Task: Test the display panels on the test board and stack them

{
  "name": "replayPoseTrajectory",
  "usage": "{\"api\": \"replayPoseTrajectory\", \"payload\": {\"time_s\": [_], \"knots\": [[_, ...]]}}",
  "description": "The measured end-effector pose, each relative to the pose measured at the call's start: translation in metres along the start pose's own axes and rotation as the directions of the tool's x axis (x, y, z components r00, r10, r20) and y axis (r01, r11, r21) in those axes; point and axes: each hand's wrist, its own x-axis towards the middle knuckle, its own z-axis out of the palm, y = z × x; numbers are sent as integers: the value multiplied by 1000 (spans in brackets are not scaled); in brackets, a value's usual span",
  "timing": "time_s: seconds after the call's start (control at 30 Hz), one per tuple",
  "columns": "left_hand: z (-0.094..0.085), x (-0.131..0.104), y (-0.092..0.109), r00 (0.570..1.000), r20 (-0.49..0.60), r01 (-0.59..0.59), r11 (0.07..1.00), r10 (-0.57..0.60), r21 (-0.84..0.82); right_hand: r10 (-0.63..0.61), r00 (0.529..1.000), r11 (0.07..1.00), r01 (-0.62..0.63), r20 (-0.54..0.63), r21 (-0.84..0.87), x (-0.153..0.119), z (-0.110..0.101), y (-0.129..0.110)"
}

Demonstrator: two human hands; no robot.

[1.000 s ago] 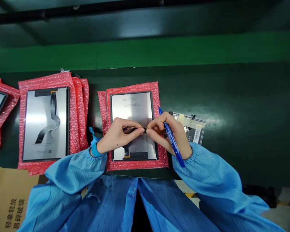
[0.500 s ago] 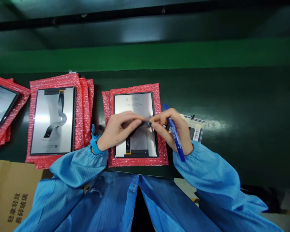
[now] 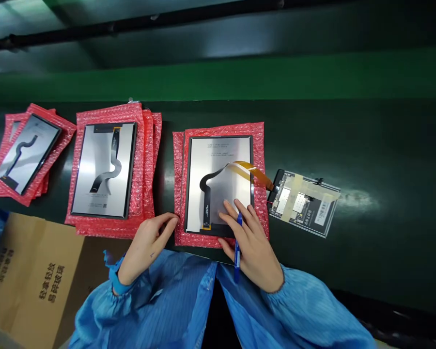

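Note:
A display panel [image 3: 221, 194] lies back side up on red bubble wrap [image 3: 258, 145]. Its black ribbon cable [image 3: 206, 198] meets an orange flex cable [image 3: 252, 170], which runs right to a circuit board assembly [image 3: 298, 201] in a clear plate. My right hand [image 3: 252, 242] rests over the panel's lower right corner, a blue pen [image 3: 237, 252] held between its fingers. Beside the wrap's lower left edge is my left hand [image 3: 148, 245], thumb and forefinger close together at the wrap's edge; whether they pinch it is unclear.
A stack of wrapped panels [image 3: 105, 169] stands to the left, with another tilted stack [image 3: 29, 155] at the far left. A cardboard box [image 3: 25, 276] sits below the table's [image 3: 378, 194] front edge, at the lower left.
Both hands have moved down from the cable joint, the left one off the panel. The orange flex now shows, linked to the black ribbon. The view has shifted, so the stacks appear further right.

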Motion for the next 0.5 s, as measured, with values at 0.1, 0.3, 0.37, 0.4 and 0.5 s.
{"api": "replayPoseTrajectory", "payload": {"time_s": [0.1,0.3,0.37,0.4,0.5], "knots": [[9,10,1,996,70,-47,993,54,-104,-6,999,998,4,-31,-64,0,8,-2],[22,20,9,986,-132,-118,985,102,-122,-15,996,995,6,-88,-103,0,11,-3],[22,21,7,971,-225,-92,995,82,-33,-13,995,994,3,-97,-105,1,12,-1],[22,21,6,968,-235,-85,996,88,21,-11,995,994,1,-98,-109,1,13,-1],[23,21,-2,965,-228,-82,975,130,209,-7,997,992,-2,-71,-128,-1,14,-4]]}}
